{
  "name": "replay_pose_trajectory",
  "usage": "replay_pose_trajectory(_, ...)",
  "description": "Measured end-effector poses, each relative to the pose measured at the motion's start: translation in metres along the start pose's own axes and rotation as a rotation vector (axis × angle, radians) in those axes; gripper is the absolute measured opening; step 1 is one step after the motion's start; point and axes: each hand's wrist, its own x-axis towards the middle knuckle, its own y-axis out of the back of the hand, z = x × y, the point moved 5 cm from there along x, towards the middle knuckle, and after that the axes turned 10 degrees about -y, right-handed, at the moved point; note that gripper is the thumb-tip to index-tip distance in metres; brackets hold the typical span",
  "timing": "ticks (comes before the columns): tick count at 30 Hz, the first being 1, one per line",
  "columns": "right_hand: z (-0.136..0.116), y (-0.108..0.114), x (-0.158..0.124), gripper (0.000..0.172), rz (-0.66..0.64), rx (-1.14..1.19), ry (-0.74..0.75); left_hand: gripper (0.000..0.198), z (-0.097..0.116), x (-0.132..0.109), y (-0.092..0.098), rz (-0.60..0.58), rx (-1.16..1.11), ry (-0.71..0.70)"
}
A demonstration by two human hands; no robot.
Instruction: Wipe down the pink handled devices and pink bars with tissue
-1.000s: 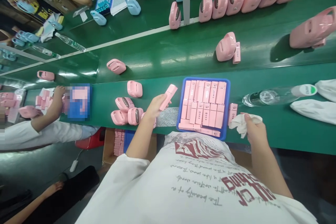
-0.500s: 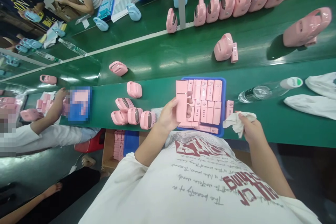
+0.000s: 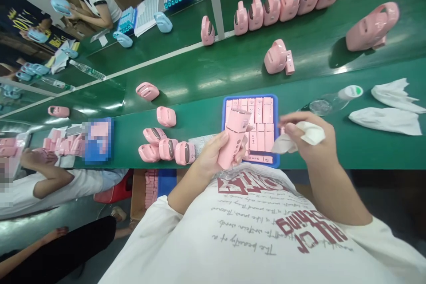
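My left hand point(image 3: 213, 153) is wrapped round a pink rectangular device point(image 3: 234, 138), tilted, with small round marks along its face. To the right, my right hand point(image 3: 314, 140) pinches a crumpled white cloth point(image 3: 310, 133), raised over the table beside the tray. Behind the held device lies a blue tray point(image 3: 276, 117) filled with rows of similar pink pieces point(image 3: 261, 137). Several rounded pink units point(image 3: 167, 148) are grouped left of my left hand, close to a sheet of clear bubble wrap point(image 3: 202, 143).
A water bottle point(image 3: 333, 100) and white gloves point(image 3: 386, 120) lie at the right. Pink handled units point(image 3: 291, 0) stand in a row at the back. A co-worker's hand point(image 3: 36, 157) is at the left near another blue tray point(image 3: 96, 155). Other people handle blue units point(image 3: 61, 4) across the table.
My left hand has turned the pink device, so its marked face shows and it tilts. My right hand with the cloth has risen slightly and turned. The view has shifted a little.
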Motion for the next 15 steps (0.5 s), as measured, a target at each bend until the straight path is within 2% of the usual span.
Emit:
replay_pose_trajectory(2,-0.033,-0.018,0.006,0.028,-0.126,-0.022,0.179,0.050,-0.003,-0.003,-0.004,-0.039,-0.002,0.019)
replay_pose_trajectory(4,-0.049,-0.036,0.011,0.032,-0.262,0.021,0.228,0.045,-0.007,-0.006,-0.007,-0.078,0.009,0.040)
replay_pose_trajectory(6,-0.050,-0.051,0.015,0.032,-0.354,0.099,0.137,0.041,-0.010,-0.007,-0.009,-0.096,0.022,0.050)
replay_pose_trajectory(8,-0.046,-0.062,0.014,0.032,-0.385,0.176,0.033,0.041,-0.011,-0.008,-0.007,-0.086,0.042,0.044)
replay_pose_trajectory(11,-0.044,-0.066,0.007,0.027,-0.277,0.210,0.035,0.042,-0.011,-0.008,-0.004,-0.065,0.064,0.025)
replay_pose_trajectory(15,-0.049,-0.056,-0.005,0.018,-0.001,0.126,0.216,0.039,-0.014,-0.006,-0.003,-0.056,0.013,0.031)
